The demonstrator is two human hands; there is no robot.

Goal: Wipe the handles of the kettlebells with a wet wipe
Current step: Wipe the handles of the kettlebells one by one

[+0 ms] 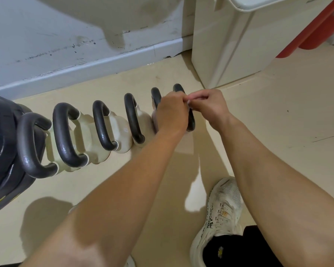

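Black handle point(190, 122) lies under hands: left hand point(172, 110), right hand point(208, 106).

The beige floor point(278, 122) carries a row of kettlebells point(121, 132) at middle left, dark weight plates point(2, 151) at the left edge, a cream bin point(220, 54) upper right and a white shoe point(220, 209) lower right.

Light was bright and even, falling from above; soft shadows of the arms lay on the floor point(278, 132). Glossy highlights shone on the kettlebell handles point(61, 143). Wide-angle distortion bent the edges, and the fingers point(199, 97) were slightly motion-blurred.
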